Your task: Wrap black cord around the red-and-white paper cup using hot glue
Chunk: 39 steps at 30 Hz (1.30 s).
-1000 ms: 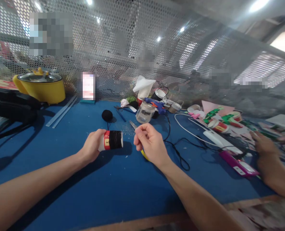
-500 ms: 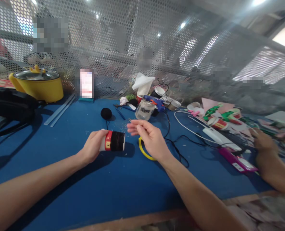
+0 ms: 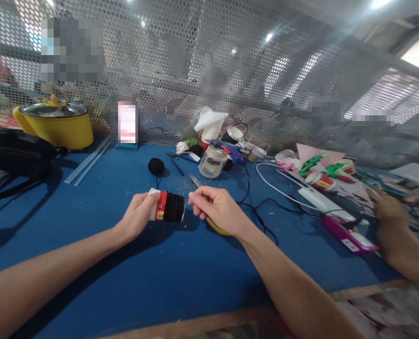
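A blue table (image 3: 160,282) stood against a metal mesh wall (image 3: 195,70), cluttered at the back with a glass jar (image 3: 212,162) and a glue gun (image 3: 230,150). The left hand (image 3: 136,217) gripped a small cup (image 3: 167,207) on its side, just above the table. The right hand (image 3: 218,209), fingers pinched narrow, hovered just beside the cup's dark end, over scissors (image 3: 195,180); whether it pinched anything could not be told. Holding the cup steady would probably help such fine fingertip work.
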Available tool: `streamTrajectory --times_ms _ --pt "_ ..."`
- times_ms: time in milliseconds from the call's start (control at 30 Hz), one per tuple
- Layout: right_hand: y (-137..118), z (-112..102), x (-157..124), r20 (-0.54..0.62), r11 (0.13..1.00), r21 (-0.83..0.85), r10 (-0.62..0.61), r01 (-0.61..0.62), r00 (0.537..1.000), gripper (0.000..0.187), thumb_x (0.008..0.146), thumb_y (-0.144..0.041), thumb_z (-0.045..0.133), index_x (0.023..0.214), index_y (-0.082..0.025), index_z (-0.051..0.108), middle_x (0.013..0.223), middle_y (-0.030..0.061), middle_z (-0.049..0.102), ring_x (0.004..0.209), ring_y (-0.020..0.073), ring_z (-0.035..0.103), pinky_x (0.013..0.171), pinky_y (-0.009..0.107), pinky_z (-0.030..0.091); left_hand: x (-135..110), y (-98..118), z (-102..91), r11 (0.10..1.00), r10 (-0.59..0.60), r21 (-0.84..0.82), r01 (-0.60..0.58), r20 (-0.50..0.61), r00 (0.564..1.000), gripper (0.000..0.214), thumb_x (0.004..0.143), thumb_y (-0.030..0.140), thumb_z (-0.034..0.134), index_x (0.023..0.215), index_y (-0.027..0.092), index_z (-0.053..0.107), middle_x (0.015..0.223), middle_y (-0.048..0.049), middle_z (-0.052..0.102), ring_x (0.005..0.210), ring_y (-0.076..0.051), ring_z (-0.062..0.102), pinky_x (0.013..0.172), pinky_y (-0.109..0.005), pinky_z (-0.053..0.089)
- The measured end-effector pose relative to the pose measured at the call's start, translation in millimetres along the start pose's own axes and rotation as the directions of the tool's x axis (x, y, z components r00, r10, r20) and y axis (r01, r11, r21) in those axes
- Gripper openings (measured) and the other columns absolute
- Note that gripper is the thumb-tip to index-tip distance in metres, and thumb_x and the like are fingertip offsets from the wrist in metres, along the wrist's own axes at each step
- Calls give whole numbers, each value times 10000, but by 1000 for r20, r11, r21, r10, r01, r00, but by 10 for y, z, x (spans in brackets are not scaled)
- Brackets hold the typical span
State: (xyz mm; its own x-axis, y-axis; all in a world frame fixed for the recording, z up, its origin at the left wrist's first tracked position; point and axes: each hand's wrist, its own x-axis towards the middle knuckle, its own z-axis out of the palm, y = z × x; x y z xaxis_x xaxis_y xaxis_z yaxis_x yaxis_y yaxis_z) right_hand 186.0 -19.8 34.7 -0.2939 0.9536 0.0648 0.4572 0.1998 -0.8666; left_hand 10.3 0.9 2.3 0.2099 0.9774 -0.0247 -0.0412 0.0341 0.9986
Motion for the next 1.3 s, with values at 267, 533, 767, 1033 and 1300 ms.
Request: streamTrajectory --times_ms 267,533,767,1033,1300 --pt "71 125 17 38 983 -185 2 5 999 364 774 -430 356 536 -161 413 446 -35 457 391 50 394 397 171 300 -57 5 14 995 16 93 -22 60 998 297 708 378 417 612 121 530 507 30 493 457 -72 419 457 -184 338" --pt "121 48 92 -183 988 -153 -20 -9 983 304 789 -348 352 577 -157 456 467 -33 464 396 58 414 422 186 334 -66 -8 -12 974 83 203 -97 79 993 337 729 396 372 639 111 530 540 12 481 500 -88 415 482 -206 340" --pt "201 38 166 -277 991 124 75 -42 958 162 740 -301 442 666 -158 448 567 -21 496 482 70 478 436 183 381 -72 -42 -35 869 288 369 -329 164 943 328 771 326 312 506 148 383 491 32 349 456 -70 310 421 -199 275" --pt "187 115 124 45 924 340 168 -173 985 339 739 -498 370 731 -171 462 641 8 498 560 111 516 436 240 456 -106 -25 -59 508 617 423 -751 430 659 266 771 145 309 506 167 325 486 33 338 453 -71 287 450 -213 278" --pt "140 56 94 213 955 282 32 -93 976 351 722 -420 467 955 -158 463 812 40 527 659 123 535 615 316 477 -79 -18 -47 766 413 389 -511 311 856 302 777 282 318 526 144 415 532 9 410 497 -84 350 479 -219 301"
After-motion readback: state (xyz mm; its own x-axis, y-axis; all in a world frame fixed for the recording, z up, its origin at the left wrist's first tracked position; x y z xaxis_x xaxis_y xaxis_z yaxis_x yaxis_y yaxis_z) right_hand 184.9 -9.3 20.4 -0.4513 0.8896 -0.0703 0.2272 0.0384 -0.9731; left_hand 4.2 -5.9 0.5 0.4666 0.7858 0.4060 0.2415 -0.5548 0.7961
